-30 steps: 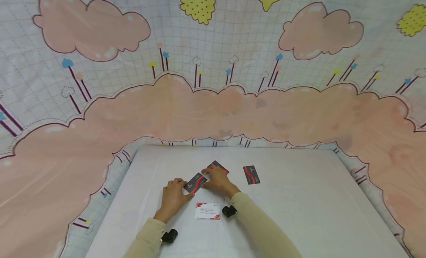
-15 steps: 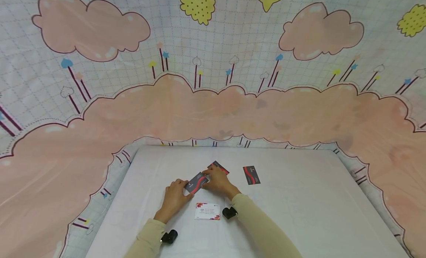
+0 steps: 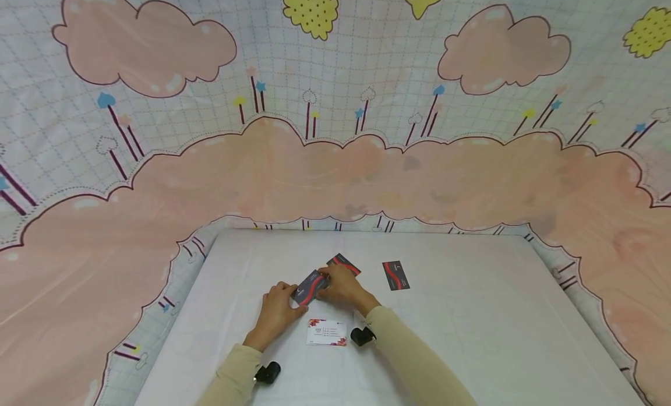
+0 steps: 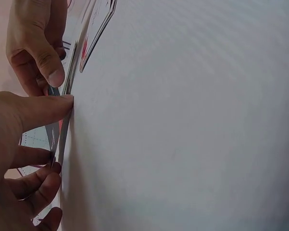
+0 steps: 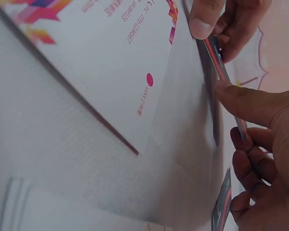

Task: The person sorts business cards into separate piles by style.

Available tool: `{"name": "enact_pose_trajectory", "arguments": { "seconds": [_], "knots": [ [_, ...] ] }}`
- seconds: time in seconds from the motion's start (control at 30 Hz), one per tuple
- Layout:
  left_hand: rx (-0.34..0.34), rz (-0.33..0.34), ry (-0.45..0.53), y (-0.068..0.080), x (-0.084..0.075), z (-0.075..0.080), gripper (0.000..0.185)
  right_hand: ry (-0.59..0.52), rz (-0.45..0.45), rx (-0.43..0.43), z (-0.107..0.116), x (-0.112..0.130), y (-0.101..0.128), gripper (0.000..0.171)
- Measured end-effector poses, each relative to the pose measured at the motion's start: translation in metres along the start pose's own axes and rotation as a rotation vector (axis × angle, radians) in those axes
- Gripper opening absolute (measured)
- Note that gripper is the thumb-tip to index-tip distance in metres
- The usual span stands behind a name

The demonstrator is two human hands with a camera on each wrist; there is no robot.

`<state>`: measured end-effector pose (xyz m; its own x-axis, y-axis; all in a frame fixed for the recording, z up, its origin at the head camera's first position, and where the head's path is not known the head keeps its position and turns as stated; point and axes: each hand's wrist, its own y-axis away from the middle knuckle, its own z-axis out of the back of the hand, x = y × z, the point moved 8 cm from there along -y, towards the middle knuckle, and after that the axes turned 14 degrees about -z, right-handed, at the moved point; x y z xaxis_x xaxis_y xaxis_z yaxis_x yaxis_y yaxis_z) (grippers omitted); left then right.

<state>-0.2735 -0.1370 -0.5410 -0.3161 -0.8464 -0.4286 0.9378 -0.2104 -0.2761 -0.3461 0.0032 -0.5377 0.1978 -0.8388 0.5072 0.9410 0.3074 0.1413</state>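
Observation:
A black business card with a red wavy stripe (image 3: 310, 288) is held at its ends by both hands. My left hand (image 3: 275, 313) pinches the left end between thumb and fingers. Opposite it, my right hand (image 3: 343, 286) pinches the right end, thumb on the near side. The card stands slightly tilted just over the table in the right wrist view, with a dark flat shape (image 5: 209, 86) close beneath it. Behind the right hand lies another black-and-red card (image 3: 338, 259), partly covered by the fingers. A white business card with red corners (image 3: 327, 332) lies flat nearer the body, between the forearms.
To the right, a third black-and-red card (image 3: 395, 275) lies apart on the white table (image 3: 487, 313). A cloth with cartoon clouds (image 3: 393, 179) hangs around the table's back and sides. Small black cameras (image 3: 268, 372) are strapped at both wrists.
The held card has shifted slightly to the right and its angle has steepened a little. Both hands keep their hold on it; the other cards stay in place.

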Motion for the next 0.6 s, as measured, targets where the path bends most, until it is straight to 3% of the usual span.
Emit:
{"name": "enact_pose_trajectory", "arguments": {
  "seconds": [0.23,0.43,0.6],
  "knots": [
    [-0.014,-0.026,-0.014,0.0,-0.004,0.003,0.056,-0.057,-0.002,0.01,0.004,-0.002,0.005,0.063],
    [-0.042,-0.107,-0.033,0.0,-0.011,0.01,0.056,-0.099,0.05,-0.011,0.012,-0.004,0.013,0.068],
    [-0.022,-0.155,-0.029,0.0,-0.016,0.014,0.057,-0.113,0.117,-0.022,0.02,-0.006,0.019,0.067]
  ]
}}
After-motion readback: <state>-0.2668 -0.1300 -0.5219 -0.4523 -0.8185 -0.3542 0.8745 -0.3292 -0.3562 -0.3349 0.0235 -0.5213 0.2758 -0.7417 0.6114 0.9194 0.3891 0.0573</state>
